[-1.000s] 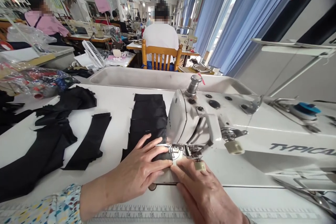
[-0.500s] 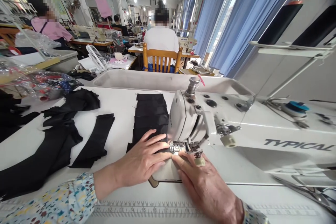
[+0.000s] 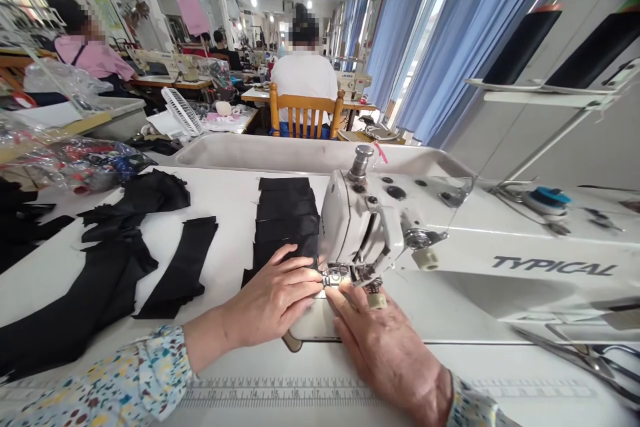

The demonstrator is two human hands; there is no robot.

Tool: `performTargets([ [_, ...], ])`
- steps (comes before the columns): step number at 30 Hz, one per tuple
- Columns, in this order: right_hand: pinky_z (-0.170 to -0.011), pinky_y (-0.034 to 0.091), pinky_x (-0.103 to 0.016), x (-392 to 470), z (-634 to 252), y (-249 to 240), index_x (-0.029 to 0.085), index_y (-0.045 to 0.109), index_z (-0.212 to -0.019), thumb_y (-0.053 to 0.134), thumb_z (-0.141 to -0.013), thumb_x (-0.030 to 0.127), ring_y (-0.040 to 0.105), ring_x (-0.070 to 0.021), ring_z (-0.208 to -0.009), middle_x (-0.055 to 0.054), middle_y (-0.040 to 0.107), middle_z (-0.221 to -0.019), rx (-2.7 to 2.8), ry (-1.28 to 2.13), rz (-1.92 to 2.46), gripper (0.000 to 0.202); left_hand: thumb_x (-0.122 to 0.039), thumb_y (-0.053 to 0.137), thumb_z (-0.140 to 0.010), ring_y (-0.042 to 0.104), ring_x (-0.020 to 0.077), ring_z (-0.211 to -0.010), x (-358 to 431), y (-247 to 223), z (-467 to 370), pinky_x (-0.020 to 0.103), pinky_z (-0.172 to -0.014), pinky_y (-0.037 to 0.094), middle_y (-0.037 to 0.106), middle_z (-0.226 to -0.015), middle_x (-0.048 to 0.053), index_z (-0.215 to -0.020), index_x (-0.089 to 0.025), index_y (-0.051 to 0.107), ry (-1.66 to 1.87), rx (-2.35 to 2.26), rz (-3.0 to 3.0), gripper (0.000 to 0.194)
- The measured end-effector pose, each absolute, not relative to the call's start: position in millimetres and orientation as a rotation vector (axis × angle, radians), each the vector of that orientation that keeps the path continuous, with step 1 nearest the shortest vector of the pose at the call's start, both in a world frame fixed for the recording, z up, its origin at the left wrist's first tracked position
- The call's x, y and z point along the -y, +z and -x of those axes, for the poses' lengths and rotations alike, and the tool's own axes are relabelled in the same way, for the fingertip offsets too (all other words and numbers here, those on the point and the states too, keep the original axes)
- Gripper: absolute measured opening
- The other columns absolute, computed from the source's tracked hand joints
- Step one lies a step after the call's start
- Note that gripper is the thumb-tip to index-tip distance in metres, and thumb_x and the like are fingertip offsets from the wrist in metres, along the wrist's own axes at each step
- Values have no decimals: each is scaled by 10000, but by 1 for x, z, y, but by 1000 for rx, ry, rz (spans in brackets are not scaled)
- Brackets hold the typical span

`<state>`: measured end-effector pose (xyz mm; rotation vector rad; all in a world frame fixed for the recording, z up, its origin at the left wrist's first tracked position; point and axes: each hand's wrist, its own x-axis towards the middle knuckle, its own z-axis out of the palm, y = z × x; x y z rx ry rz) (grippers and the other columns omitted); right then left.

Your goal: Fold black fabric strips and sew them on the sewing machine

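Note:
A strip of black fabric pieces (image 3: 287, 210) lies left of the needle area of a white sewing machine (image 3: 440, 247). My left hand (image 3: 277, 297) rests flat on the near end of this fabric, fingers slightly spread and fingertips beside the presser foot (image 3: 334, 279). On the other side of the foot, my right hand (image 3: 387, 343) lies on the machine bed, its fingers extended and fingertips partly under the machine head. No object shows clearly in either hand; any cloth under the right fingertips is too small to tell.
More black fabric (image 3: 100, 280) lies at the left, beside a plastic bag of small items (image 3: 85, 160). Scissors (image 3: 585, 353) lie at the right. A ruler strip (image 3: 275, 393) runs along the front edge. A person (image 3: 304, 77) sits ahead on a wooden chair.
The view has shifted slightly. Both hands stay beside the presser foot, with the left fingertips a little further back. The black fabric looks nearly unchanged.

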<state>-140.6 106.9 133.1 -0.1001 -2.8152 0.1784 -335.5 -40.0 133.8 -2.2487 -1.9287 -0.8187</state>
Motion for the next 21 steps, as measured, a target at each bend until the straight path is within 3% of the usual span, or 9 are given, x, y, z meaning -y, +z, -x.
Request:
performTargets([
  [7, -837, 548, -435, -101, 147, 136, 149, 610, -1255, 504, -941, 148, 595, -272, -928, -152, 656, -1172, 2818, -36, 55, 332, -158, 524, -1038, 638, 208, -1114, 37, 136, 337, 515, -1201, 289, 752, -1141, 30, -1175, -223, 694, -819, 1987, 2249, 228],
  [12, -832, 542, -439, -100, 148, 137, 154, 617, -1211, 500, -918, 117, 607, -289, -955, -166, 656, -1167, 2756, -133, -12, 318, -162, 541, -1029, 653, 204, -1078, 34, 140, 339, 508, -1179, 320, 759, -1064, 24, -1129, -229, 707, -795, 2006, 2220, 205],
  [21, -939, 547, -482, -92, 133, 145, 180, 587, -1317, 509, -949, 141, 606, -289, -1048, -140, 646, -1217, 2818, 125, 94, 378, -159, 527, -1020, 637, 217, -1101, 30, 132, 347, 504, -1178, 312, 739, -1063, 33, -1132, -229, 692, -726, 2009, 2174, 211],
])
